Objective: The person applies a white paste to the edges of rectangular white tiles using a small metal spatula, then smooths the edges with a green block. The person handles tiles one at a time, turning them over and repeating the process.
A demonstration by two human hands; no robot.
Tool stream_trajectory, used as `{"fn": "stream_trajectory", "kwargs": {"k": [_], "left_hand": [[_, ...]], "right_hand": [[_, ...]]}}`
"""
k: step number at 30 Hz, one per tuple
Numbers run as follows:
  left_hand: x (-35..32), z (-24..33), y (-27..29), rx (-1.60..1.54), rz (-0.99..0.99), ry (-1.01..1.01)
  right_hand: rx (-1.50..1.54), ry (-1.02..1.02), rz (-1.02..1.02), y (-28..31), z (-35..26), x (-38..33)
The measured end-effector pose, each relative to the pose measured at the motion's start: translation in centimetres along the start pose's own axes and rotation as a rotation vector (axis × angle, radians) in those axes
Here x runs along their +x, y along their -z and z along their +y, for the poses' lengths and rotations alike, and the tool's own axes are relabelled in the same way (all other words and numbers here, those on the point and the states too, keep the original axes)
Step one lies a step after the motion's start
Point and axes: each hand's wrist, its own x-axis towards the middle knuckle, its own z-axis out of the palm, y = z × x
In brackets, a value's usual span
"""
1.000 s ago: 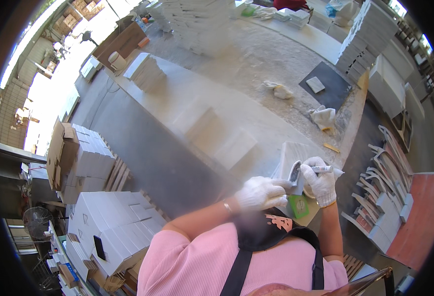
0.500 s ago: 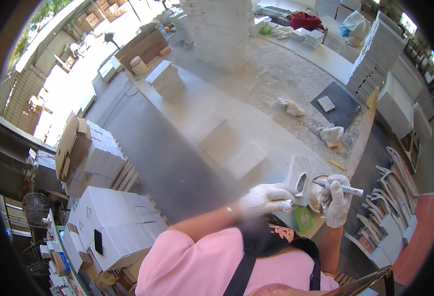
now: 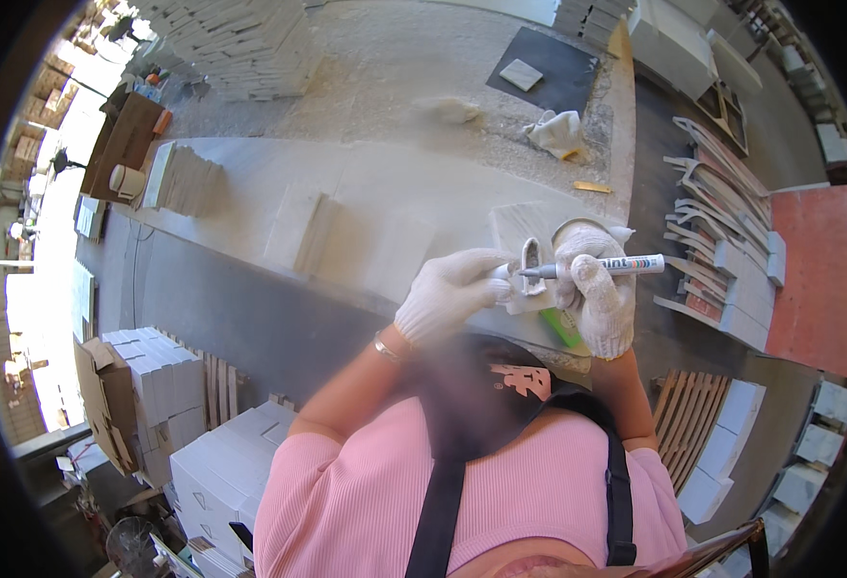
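Note:
My right hand [image 3: 601, 303], in a white knit glove, grips a white-barrelled paint marker [image 3: 635, 265] whose grey tip points left. My left hand [image 3: 452, 294], gloved alike, pinches a small white piece [image 3: 503, 273] that looks like the marker's cap, close to the tip. Just behind the marker stands a small white-rimmed oval piece [image 3: 530, 252] with a dark inside. Beneath lies a pale slab [image 3: 515, 223] on the bench. A round dish [image 3: 578, 226] is partly hidden by my right hand. Nearer me is a green box [image 3: 560, 328], also partly covered.
The dusty bench [image 3: 366, 183] carries pale tiles [image 3: 293, 226] and a tile stack [image 3: 187, 181]. Beyond lie a dark board [image 3: 563, 72] with a small tile, a crumpled glove [image 3: 555, 133] and a yellow strip [image 3: 592, 187]. Curved pale pieces [image 3: 703, 212] stand at right; white cartons [image 3: 221, 467] at lower left.
The view has swung, shifting the bench up and left. My left hand has brought the small white piece to the marker's tip; the marker stays in my right hand and now lies nearly level.

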Motion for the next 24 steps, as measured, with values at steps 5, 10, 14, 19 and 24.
{"fn": "stream_trajectory", "kwargs": {"k": [5,10,14,19,24], "left_hand": [[0.9,-0.1,1.1,0.094,-0.065,-0.012],[1.4,-0.1,1.6,0.143,-0.093,-0.04],[1.3,0.4,1.7,0.222,-0.128,-0.115],[1.0,1.3,1.8,0.169,-0.216,-0.036],[1.7,2.3,0.6,0.722,0.059,-0.623]], "right_hand": [[-0.18,-0.01,0.046,-1.0,-0.7,0.3],[-0.158,-0.047,0.023,-1.1,-0.7,0.2],[-0.065,-0.149,-0.022,-1.2,-0.1,-0.2],[-0.075,-0.169,-0.063,-1.8,0.4,-0.3],[0.018,-0.127,0.106,-3.0,0.5,0.2]]}}
